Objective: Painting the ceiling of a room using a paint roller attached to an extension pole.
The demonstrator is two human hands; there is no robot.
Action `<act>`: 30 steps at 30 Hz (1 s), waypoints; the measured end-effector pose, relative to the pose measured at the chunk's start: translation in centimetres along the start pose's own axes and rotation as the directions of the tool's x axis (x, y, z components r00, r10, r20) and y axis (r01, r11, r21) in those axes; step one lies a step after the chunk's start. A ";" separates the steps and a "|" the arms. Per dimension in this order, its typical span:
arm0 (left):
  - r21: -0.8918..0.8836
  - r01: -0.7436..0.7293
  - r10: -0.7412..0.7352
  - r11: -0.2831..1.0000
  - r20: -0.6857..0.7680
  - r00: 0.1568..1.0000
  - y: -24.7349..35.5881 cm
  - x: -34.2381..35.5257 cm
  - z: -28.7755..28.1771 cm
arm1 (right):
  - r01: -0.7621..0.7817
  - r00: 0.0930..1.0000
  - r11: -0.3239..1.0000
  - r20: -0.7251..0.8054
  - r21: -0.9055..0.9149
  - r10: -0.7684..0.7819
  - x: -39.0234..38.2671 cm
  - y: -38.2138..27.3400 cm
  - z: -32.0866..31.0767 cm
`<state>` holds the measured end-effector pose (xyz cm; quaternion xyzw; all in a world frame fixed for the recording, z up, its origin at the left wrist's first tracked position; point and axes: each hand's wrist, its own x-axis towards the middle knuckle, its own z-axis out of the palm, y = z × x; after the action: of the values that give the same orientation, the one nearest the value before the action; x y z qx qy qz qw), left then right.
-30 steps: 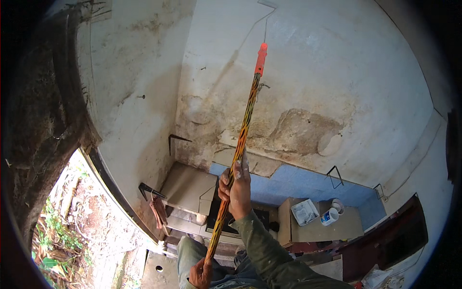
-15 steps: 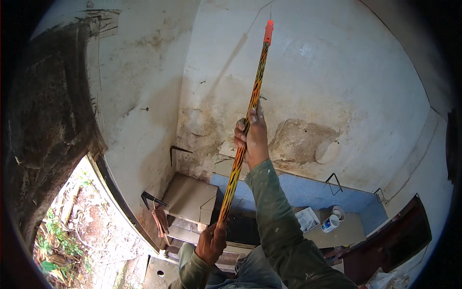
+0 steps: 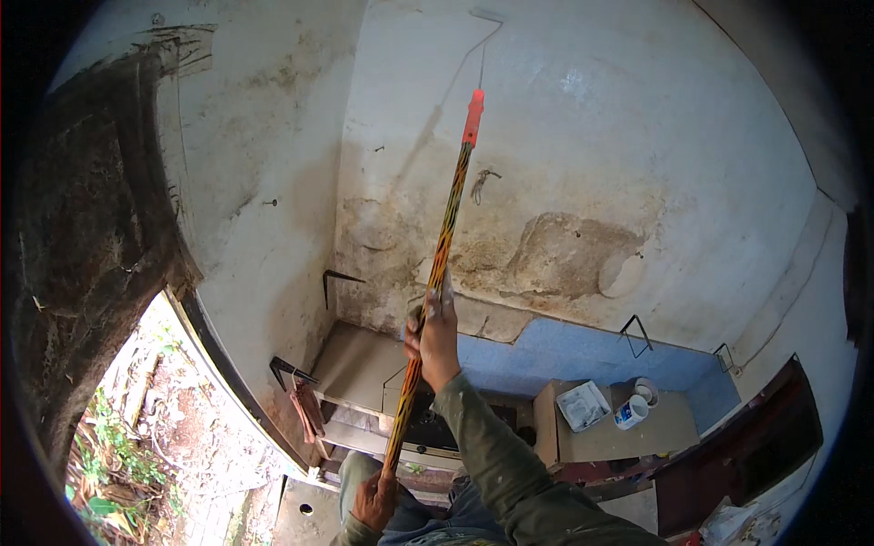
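Both my hands are closed around a long extension pole (image 3: 451, 214) with a yellow, orange and black streaked pattern. My left hand (image 3: 375, 499) grips its lower end, near my legs. Higher up the shaft, my right hand (image 3: 437, 338) wraps round it, with the fingers partly hidden behind the pole. An orange-red end piece (image 3: 473, 120) joins the pole to a thin wire frame. At the top of that frame, a paint roller (image 3: 487, 15) lies against the upper part of the stained white wall (image 3: 583, 127).
On a counter at the right stand a white paint tray (image 3: 583, 406) and a white tub (image 3: 630, 413). Black metal brackets (image 3: 635, 337) stick out from the walls. Peeling plaster (image 3: 574, 259) marks the wall above blue tiles. A doorway at the left opens onto plants (image 3: 123, 464).
Both hands and the pole have moved down and to the left in the picture. The paint roller at the top now shows, and a hook with string on the wall is uncovered.
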<state>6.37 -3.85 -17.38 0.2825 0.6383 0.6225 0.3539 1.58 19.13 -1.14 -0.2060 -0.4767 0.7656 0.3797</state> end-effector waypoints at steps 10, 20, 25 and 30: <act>0.144 0.151 -0.135 0.978 -0.110 0.985 -7.2 -7.9 -0.6 | -0.130 0.991 0.990 -0.004 0.062 0.131 -6.2 8.0 -3.5; 0.199 0.256 -0.228 0.946 -0.155 0.961 -8.5 -13.1 -1.8 | -0.207 0.978 0.978 -0.017 0.030 0.208 -10.6 14.1 -5.4; 0.160 0.322 -0.308 0.933 -0.105 0.946 -11.8 -14.5 -1.9 | -0.168 0.985 0.983 -0.014 0.076 0.169 -12.2 13.9 -4.8; 0.213 0.288 -0.239 0.934 -0.229 0.944 -11.4 -14.0 -0.8 | -0.104 0.994 0.993 -0.023 0.054 0.106 -11.7 12.1 -4.0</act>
<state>14.85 -16.27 -27.39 0.1714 0.7743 0.5113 0.3313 6.98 9.21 -14.30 -0.2305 -0.4399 0.7941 0.3503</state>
